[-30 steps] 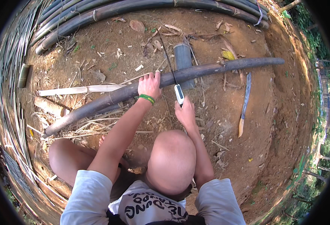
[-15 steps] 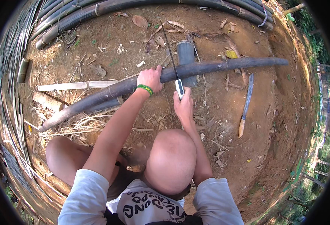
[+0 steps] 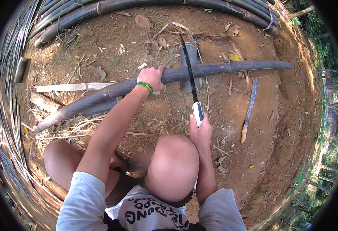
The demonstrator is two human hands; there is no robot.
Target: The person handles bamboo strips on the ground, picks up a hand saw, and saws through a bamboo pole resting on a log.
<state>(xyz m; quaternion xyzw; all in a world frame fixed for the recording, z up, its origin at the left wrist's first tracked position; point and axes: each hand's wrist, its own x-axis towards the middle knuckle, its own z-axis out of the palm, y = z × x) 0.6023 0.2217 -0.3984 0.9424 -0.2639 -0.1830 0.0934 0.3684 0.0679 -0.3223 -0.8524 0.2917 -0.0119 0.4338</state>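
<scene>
A long dark bamboo pole [image 3: 211, 69] lies crosswise in front of me, its left end closer to me than its right. My left hand [image 3: 150, 78] is closed over it near the middle, a green and yellow band on the wrist. In my right hand [image 3: 202, 131] is the white handle of a hand saw [image 3: 191, 77]. Its dark, narrow blade crosses over the pole to the right of my left hand and points away from me. Whether the teeth touch the pole is hard to make out. A short, wide bamboo piece [image 3: 189, 56] lies beneath the pole there.
A machete [image 3: 249, 109] with a wooden handle lies on the dirt at right. Long bamboo poles [image 3: 138, 5] are stacked along the far side, and thin strips [image 3: 11, 73] at left. A pale split bamboo strip [image 3: 74, 87] and shavings [image 3: 88, 125] lie left of centre.
My right hand has drawn the saw back toward me and slightly right, so its handle is farther from the pole. My left hand stays on the pole.
</scene>
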